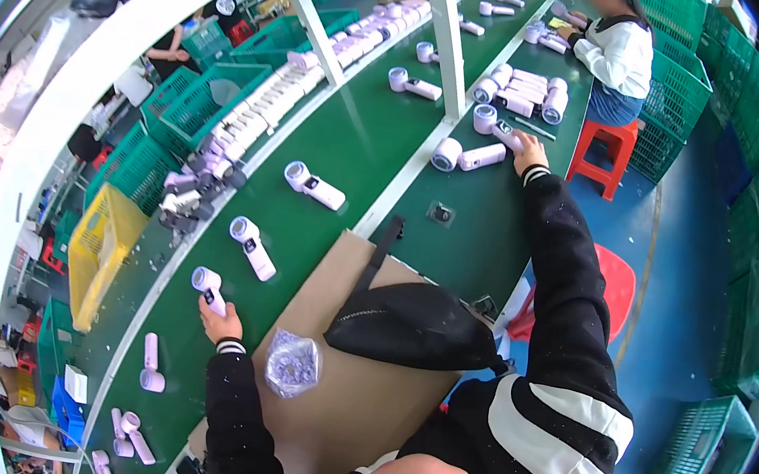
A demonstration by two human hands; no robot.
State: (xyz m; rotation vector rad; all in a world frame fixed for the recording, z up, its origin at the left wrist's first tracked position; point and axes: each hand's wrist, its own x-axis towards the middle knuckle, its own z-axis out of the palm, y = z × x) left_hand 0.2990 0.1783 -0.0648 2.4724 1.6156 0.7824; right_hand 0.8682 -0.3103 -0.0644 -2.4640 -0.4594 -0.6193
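Observation:
My left hand (222,324) is closed on the handle of a lilac handheld fan (205,282) over the green conveyor belt (333,149); the round head points away from me. With my arm stretched far forward, my right hand (531,154) grips another lilac handheld fan, whose round head (484,118) faces left. Just below it a similar fan (480,157) lies on the dark green worktop (485,237). Beyond my right hand is a cluster of lilac fans (525,91). More fans, such as one with a small dark display (252,248), lie along the belt.
A black bag (416,326) and a clear bag of small purple parts (293,365) lie on brown cardboard (356,416). A white post (448,40) rises beside the belt. A person in white (615,52) sits at the far right. Green crates (671,98) and a red stool (607,291) stand right.

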